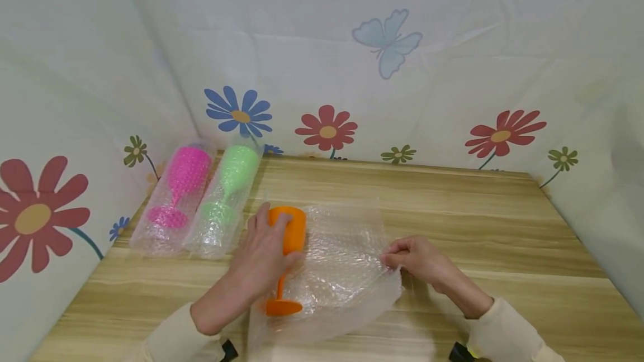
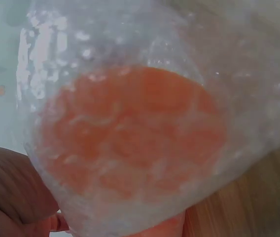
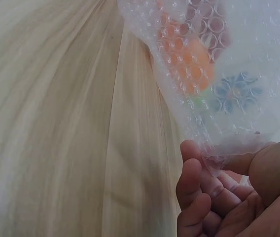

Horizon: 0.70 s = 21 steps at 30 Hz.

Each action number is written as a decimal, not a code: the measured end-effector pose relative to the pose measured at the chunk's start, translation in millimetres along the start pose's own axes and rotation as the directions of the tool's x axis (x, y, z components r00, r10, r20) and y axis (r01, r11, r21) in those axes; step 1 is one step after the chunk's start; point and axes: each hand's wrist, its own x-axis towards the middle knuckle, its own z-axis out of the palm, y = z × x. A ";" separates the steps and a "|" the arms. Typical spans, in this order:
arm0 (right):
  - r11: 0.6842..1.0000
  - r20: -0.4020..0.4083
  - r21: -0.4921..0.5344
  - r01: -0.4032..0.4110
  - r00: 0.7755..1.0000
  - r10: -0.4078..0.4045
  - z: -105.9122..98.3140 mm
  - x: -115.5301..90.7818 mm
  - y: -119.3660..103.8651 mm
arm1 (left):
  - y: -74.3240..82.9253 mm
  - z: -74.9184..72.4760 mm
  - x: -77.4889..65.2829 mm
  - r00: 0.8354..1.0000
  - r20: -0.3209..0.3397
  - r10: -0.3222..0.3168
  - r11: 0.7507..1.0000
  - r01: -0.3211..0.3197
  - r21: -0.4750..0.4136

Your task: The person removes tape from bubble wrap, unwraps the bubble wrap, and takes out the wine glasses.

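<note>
An orange plastic goblet (image 1: 296, 234) lies on its side on bubble wrap (image 1: 342, 264), its bowl away from me and its round foot toward me. My left hand (image 1: 261, 258) grips the goblet around its bowl, fingers on the far left and thumb on the near side. In the left wrist view the orange foot (image 2: 135, 133) shows through a layer of wrap. My right hand (image 1: 420, 257) pinches the wrap's right edge between thumb and fingers. The right wrist view shows this pinched edge (image 3: 214, 155) raised off the table.
To the left, a pink goblet (image 1: 188, 169) and a light green goblet (image 1: 238, 169) lie side by side, each wrapped in bubble wrap. The wooden table (image 1: 478, 217) meets a flower-printed cloth (image 1: 453, 71) at its back and sides.
</note>
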 end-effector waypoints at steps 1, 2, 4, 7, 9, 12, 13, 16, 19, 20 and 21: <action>1.000 0.000 0.001 -0.002 1.000 0.002 -1.1 -0.8 0.9 | -0.1 -0.1 0.2 1.000 -0.003 0.006 1.000 -0.006 -0.003; 1.000 0.000 0.004 -0.003 1.000 0.003 -2.1 -1.4 1.8 | -0.3 0.0 0.4 1.000 -0.007 0.014 1.000 -0.014 -0.007; 1.000 0.003 0.008 0.002 1.000 -0.002 -3.8 -2.4 3.9 | -0.5 0.5 1.0 1.000 -0.008 0.028 1.000 -0.028 -0.008; 1.000 0.009 0.013 0.008 1.000 -0.008 -5.7 -3.3 6.5 | 0.0 1.3 1.4 0.999 -0.002 0.036 0.999 -0.036 -0.002; 1.000 0.008 0.014 0.008 1.000 -0.008 -6.6 -3.5 7.8 | 0.3 2.1 1.7 1.000 0.005 0.030 1.000 -0.031 0.003; 1.000 0.004 0.007 0.001 1.000 -0.001 -8.4 -3.7 9.8 | 0.5 3.4 2.0 1.000 0.009 0.017 1.000 -0.017 0.013; 1.000 0.003 0.006 0.000 1.000 0.000 -9.2 -3.7 10.6 | 0.5 3.8 2.4 1.000 0.009 0.013 1.000 -0.013 0.015; 1.000 0.010 0.002 0.000 1.000 0.000 -12.3 -3.9 13.3 | -0.3 4.7 3.0 1.000 0.016 -0.001 1.000 0.001 0.006; 1.000 0.020 0.003 0.001 1.000 -0.001 -16.2 -4.3 16.4 | -1.8 5.1 3.2 0.999 0.039 -0.015 1.000 0.015 -0.014; 1.000 0.022 0.000 0.001 1.000 -0.001 -17.6 -4.6 17.1 | -2.6 5.4 3.1 0.999 0.048 -0.020 1.000 0.021 -0.021; 1.000 0.025 0.000 0.001 1.000 -0.001 -18.9 -4.7 17.9 | -3.4 5.6 3.1 0.998 0.056 -0.025 0.999 0.027 -0.026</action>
